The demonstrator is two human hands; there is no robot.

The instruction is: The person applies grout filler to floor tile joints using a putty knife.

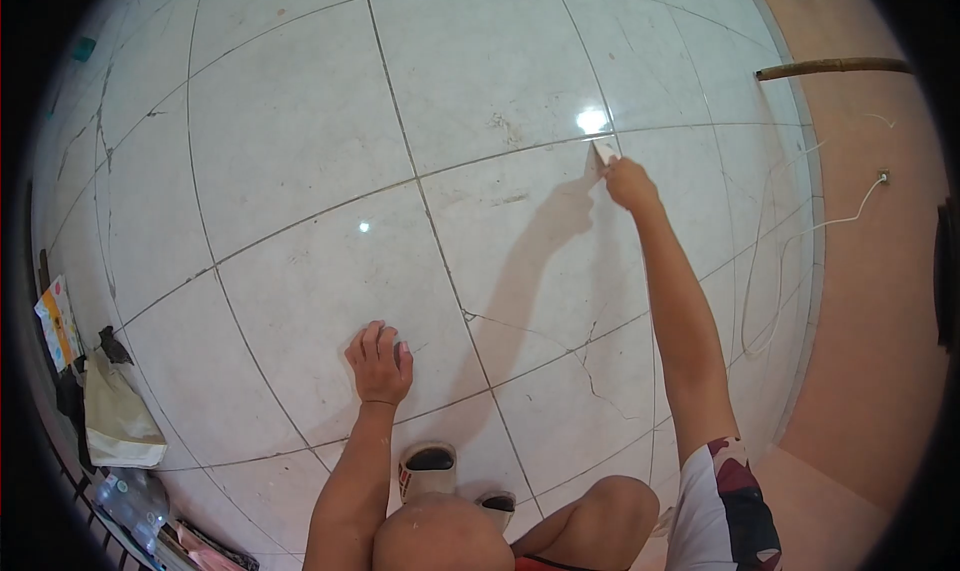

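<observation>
My right hand (630,183) is closed around a small pale, flat tool (604,151), perhaps a scraper. The tool's tip meets the floor at a grout line (520,153), just below a bright reflection. Nearer my body, my left hand (379,369) rests palm down on a white floor tile (310,321), its fingers slightly bent and a little apart. A small dark patch shows between its thumb and forefinger; whether it is an object or shadow is unclear.
Cracks run through several tiles. Slippers (428,461) are by my knees. A beige bag (118,416), a colourful packet (60,321) and clear plastic bottles (135,501) stand at left. A white cable (835,222) and a bamboo pole (835,67) are along the right wall.
</observation>
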